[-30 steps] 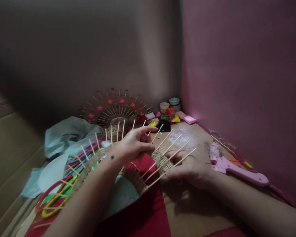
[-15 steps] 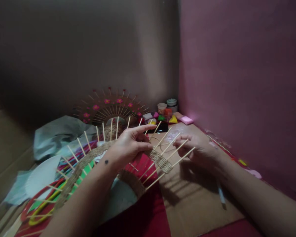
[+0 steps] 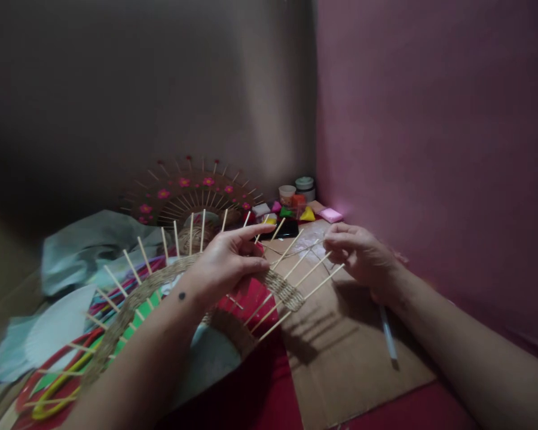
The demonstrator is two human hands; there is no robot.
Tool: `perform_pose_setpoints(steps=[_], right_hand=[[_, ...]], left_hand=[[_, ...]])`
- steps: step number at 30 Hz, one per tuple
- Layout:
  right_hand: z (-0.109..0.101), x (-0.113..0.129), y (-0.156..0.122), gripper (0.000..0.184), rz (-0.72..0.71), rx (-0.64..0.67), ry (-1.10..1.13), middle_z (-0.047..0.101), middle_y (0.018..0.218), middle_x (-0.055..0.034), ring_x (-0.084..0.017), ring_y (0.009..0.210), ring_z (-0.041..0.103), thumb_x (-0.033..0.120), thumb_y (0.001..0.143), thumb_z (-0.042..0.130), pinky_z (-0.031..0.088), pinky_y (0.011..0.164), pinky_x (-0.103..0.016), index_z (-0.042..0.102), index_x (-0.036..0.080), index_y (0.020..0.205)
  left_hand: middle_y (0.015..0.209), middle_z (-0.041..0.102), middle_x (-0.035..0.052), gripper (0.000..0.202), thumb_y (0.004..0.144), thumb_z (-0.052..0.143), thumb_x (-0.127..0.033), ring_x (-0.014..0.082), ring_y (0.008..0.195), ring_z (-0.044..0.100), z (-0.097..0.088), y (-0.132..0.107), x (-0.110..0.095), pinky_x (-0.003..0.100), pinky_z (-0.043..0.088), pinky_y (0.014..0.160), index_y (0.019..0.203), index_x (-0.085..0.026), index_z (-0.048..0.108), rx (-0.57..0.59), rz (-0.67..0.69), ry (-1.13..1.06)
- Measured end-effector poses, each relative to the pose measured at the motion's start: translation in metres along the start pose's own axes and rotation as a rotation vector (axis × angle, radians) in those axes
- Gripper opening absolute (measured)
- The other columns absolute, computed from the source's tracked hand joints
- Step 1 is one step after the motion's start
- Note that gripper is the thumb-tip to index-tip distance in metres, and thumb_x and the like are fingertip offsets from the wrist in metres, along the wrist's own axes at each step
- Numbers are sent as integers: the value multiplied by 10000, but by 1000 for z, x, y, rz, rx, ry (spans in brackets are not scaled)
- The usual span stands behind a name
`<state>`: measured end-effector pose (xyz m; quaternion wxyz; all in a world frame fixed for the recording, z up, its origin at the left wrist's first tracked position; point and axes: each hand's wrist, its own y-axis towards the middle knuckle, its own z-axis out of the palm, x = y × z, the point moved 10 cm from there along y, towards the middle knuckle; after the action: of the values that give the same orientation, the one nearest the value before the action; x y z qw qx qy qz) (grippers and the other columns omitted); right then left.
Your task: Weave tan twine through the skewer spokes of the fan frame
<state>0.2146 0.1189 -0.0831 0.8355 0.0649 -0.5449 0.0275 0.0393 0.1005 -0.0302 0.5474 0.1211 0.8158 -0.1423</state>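
Note:
An arched frame of thin wooden sticks (image 3: 296, 261) carries a woven band of twine (image 3: 287, 291) and reaches from the lower left to the middle. My left hand (image 3: 226, 257) grips this woven frame near its right part, thumb on the band and index finger stretched along the sticks. Pinched between the fingertips of my right hand (image 3: 352, 248) is a strand of twine (image 3: 291, 255), which runs left across the sticks to my left hand. The fingers of my left hand under the band are hidden.
A finished-looking stick fan with pink flowers (image 3: 183, 183) leans at the back wall. A twine ball (image 3: 192, 236), coloured clay pieces (image 3: 307, 213), a cup (image 3: 287, 194) and a jar (image 3: 305, 187) stand behind. A white stick (image 3: 388, 334) lies on cardboard (image 3: 354, 376); a paper plate (image 3: 58, 325) sits left.
My right hand has moved up and away from the stick tips, drawing the twine strand out. My left hand keeps its hold; the whole view has shifted slightly.

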Motion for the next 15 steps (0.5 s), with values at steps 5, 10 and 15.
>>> perform_pose_setpoints(steps=[5,10,15], right_hand=[[7,-56,-3,171,399,95,83,322,453,78,-43,412,163,177,598,669,103,406,-227,499,170,579],[37,-82,-23,136,503,336,-105,307,379,99,-34,357,153,182,602,702,64,383,-232,599,154,685],[53,-63,-32,101,336,392,-299,495,506,32,-47,425,359,205,651,679,219,409,-209,629,144,715]], left_hand=[[547,568,-40,616,674,644,-113,51,309,406,-5,-5,-4,167,334,297,1264,-201,489,15,13,17],[615,613,-12,605,665,663,-132,56,335,440,-17,-10,-15,165,345,305,1244,-207,507,-55,51,18],[615,599,-17,564,667,654,-116,57,363,455,-21,-10,-16,161,358,323,1210,-214,537,-84,59,36]])
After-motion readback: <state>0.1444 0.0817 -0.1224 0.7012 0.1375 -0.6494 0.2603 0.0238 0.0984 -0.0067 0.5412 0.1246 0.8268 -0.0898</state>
